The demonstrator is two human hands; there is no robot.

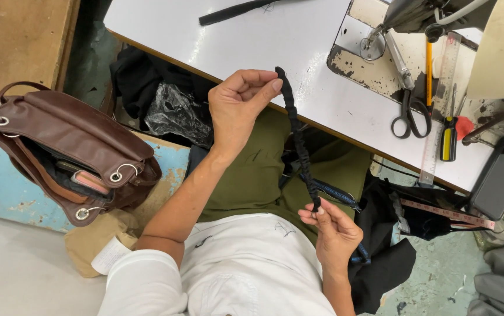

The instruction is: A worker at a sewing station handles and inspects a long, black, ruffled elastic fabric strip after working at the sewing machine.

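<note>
Holding a gathered black fabric strap taut between both hands.
Left hand pinches its upper end; right hand pinches the lower end, beside the white tabletop.

My white bench runs from twelve to three o'clock; worn greenish concrete floor lies at five, a chipped blue stool at nine.

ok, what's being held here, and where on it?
A gathered black fabric strip, stretched between both hands: the left hand pinches its upper end, the right hand pinches its lower end.
</note>
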